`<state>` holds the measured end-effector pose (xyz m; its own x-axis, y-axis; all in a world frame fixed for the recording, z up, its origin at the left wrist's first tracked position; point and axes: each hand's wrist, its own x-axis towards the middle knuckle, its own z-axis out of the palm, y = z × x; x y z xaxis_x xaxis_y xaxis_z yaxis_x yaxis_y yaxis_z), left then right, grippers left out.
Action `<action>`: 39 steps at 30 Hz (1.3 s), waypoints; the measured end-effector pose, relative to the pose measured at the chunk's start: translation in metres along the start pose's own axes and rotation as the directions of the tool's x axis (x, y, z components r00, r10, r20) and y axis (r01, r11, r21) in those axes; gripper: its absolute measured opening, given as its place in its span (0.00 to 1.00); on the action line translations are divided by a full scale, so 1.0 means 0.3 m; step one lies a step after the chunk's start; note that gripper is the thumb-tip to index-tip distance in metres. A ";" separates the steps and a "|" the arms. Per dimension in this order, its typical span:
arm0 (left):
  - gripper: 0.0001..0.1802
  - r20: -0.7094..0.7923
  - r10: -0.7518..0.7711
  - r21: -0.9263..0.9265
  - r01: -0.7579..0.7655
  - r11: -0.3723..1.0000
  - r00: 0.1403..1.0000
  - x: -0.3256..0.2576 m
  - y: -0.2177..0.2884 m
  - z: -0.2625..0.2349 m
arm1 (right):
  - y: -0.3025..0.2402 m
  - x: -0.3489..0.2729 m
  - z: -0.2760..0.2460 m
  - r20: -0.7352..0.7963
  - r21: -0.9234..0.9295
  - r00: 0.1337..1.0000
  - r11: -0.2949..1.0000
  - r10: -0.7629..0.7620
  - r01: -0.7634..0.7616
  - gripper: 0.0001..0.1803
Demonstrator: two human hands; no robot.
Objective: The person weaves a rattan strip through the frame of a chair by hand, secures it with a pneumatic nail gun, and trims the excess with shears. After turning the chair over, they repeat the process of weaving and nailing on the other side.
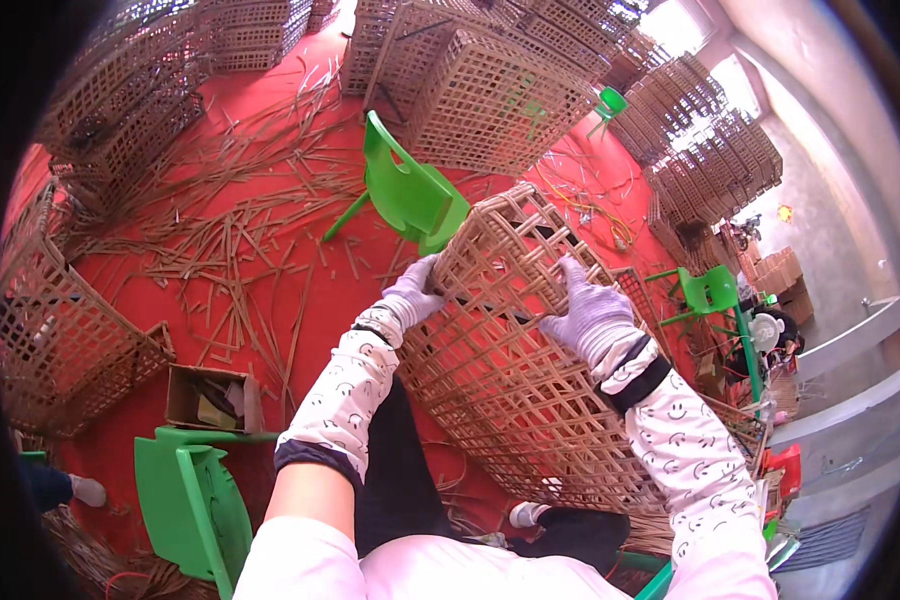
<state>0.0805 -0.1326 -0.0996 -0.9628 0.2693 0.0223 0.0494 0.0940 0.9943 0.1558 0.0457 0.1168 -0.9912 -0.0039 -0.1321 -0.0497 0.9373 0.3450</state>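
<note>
The fingers of the left hand [413,290], in a pale lilac glove, bend around one edge of the woven basket [515,370], partly closed, with the thumb against the weave and the tips out of sight. On the right hand [592,310], thumb and forefinger lie spread on the lattice; whether its fingers close on a strand I cannot tell. The basket tilts between both hands in front of the person, its lower part down by the legs; whether it rests on the red floor [115,450] is unclear. If the right hand has only a light hold, the basket could twist or slip toward the feet, and a stiff strand end might catch a glove. Just beyond its upper corner stands a green chair [410,200], which a swing that way could knock. Farther out, loose strips [230,270] litter the floor and could tangle or slide underfoot. A second green chair [195,500] and a cardboard box [210,395] at the left leave little room for turning.
</note>
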 end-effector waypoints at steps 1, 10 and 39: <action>0.39 0.000 0.007 0.002 -0.007 1.000 1.000 0.003 -0.018 0.006 | 0.007 0.007 0.005 -0.016 0.021 1.000 1.000 -0.006 0.007 0.42; 0.27 -0.273 0.468 0.184 -0.432 0.883 0.841 -0.040 0.265 -0.090 | 0.273 -0.176 -0.175 -0.521 0.226 0.852 0.955 -0.049 0.193 0.31; 0.24 0.275 0.620 0.834 -0.503 0.226 0.735 -0.445 0.584 0.370 | 0.399 -0.612 0.418 -0.766 0.532 0.589 0.767 0.257 0.357 0.24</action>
<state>0.2471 -0.0457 0.0599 -0.6036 0.5196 0.6048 0.7168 0.6857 0.1264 0.3471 0.2023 0.0658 -0.6901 -0.0283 0.7231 -0.3273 0.9034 -0.2770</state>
